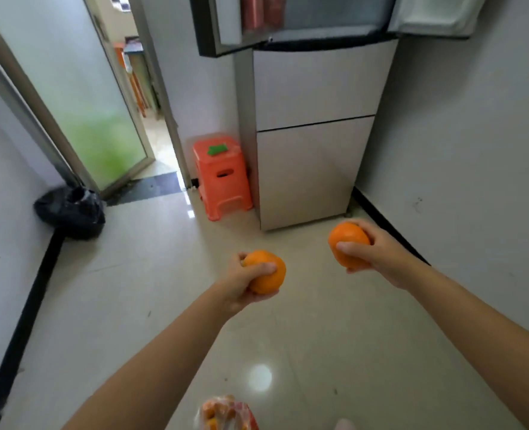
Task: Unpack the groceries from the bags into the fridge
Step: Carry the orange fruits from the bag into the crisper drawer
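My left hand (pixel 237 283) grips an orange (pixel 269 276) from below and the side, held out over the floor. My right hand (pixel 373 251) grips a second orange (pixel 347 240), a little higher and closer to the fridge (pixel 313 125). The silver fridge stands ahead against the right wall. Its top compartment is open, with both upper doors swung out, and red bottles (pixel 258 10) show inside. The two lower drawers are closed. A clear grocery bag (pixel 226 412) with more orange fruit lies on the floor at the bottom edge.
An orange plastic stool (pixel 221 175) stands left of the fridge. A black rubbish bag (pixel 70 211) sits by the left wall. A frosted glass door (pixel 80 97) and a doorway (pixel 145 88) lie beyond. Pale glossy floor tiles (pixel 151 274) stretch between me and the fridge.
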The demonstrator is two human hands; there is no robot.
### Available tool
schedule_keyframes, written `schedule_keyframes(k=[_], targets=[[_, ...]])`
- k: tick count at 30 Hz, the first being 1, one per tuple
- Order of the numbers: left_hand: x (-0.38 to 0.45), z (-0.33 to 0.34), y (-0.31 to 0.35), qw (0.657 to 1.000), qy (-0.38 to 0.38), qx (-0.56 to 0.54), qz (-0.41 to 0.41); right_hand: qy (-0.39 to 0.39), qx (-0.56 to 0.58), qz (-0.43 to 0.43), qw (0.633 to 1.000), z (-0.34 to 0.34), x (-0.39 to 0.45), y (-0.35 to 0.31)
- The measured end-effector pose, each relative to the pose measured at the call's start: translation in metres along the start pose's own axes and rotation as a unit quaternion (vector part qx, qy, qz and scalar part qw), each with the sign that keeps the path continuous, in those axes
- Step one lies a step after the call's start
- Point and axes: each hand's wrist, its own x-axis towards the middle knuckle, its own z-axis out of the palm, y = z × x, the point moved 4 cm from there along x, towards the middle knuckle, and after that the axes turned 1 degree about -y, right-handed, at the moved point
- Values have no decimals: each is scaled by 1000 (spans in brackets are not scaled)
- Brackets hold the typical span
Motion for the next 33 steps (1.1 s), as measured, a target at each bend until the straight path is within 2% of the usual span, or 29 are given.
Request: schedule_keyframes(k=[2, 4, 7, 10, 13, 16, 18, 24, 29, 33], targets=[[24, 34, 30, 993, -2, 121, 13, 16, -29, -22, 999, -30, 15, -17], [52, 72, 66, 976, -2, 209, 60, 37, -67, -43, 996, -64, 39, -34], [102, 127, 125, 954, 5, 266, 138, 70, -153, -63, 984, -120, 87, -60], [150, 181, 189, 930, 13, 313, 194, 71, -213, -78, 971, -182, 146, -100], [192, 226, 254, 907, 31, 341, 245, 63, -266, -97, 957, -236, 205, -144], [230, 252, 319, 883, 98, 350, 298, 76, -278, -140, 947, -274, 266, -184], [254, 263, 364, 862, 133, 360, 331, 88, -282, -177, 939, -291, 309, -213], [331, 290, 503, 815, 163, 366, 418, 123, -311, -255, 907, -318, 440, -303], [396, 313, 612, 792, 189, 360, 456, 151, -289, -308, 894, -337, 538, -379], [449, 323, 689, 751, 237, 413, 457, 156, -304, -323, 883, -352, 613, -427]])
